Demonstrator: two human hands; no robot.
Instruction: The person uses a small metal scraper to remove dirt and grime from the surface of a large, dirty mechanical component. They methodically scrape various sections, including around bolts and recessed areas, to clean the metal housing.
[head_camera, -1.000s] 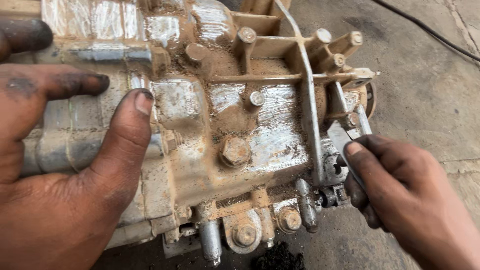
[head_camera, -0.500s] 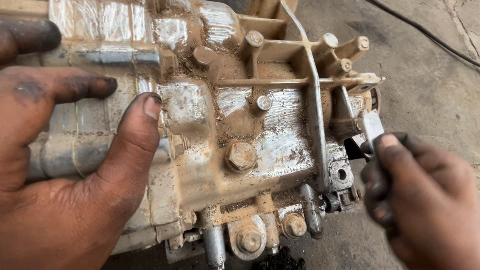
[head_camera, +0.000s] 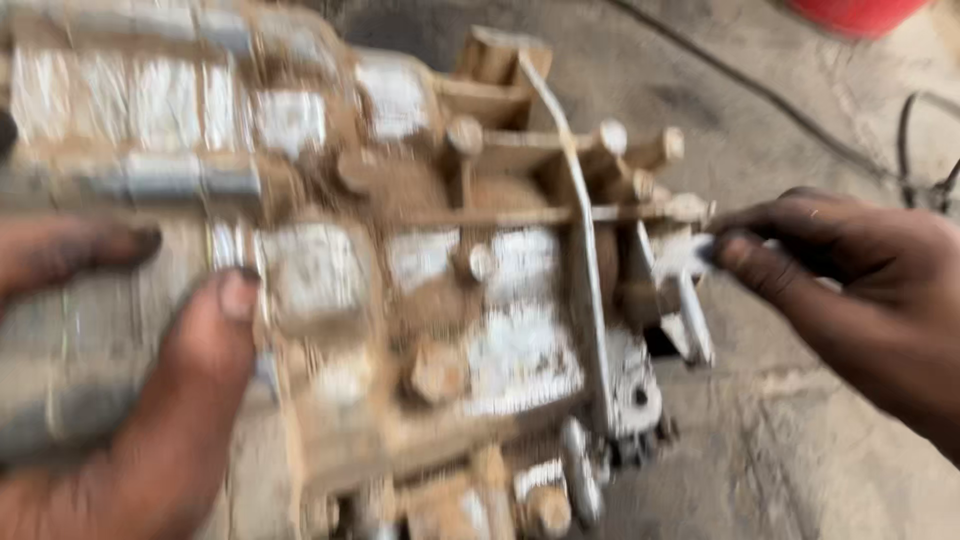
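While the frame is badly motion-blurred, a mud-caked metal housing (head_camera: 420, 290) is seen filling the left and centre. Large patches of bare scraped metal show; brown crust is left around the bolts and ribs, so cleaning is judged partly done. The left hand (head_camera: 150, 400) is laid flat on the housing at eight o'clock, gripping nothing. The right hand (head_camera: 860, 290), at three o'clock, is pinched on a flat metal scraper (head_camera: 690, 290), its blade touching the housing's right end.
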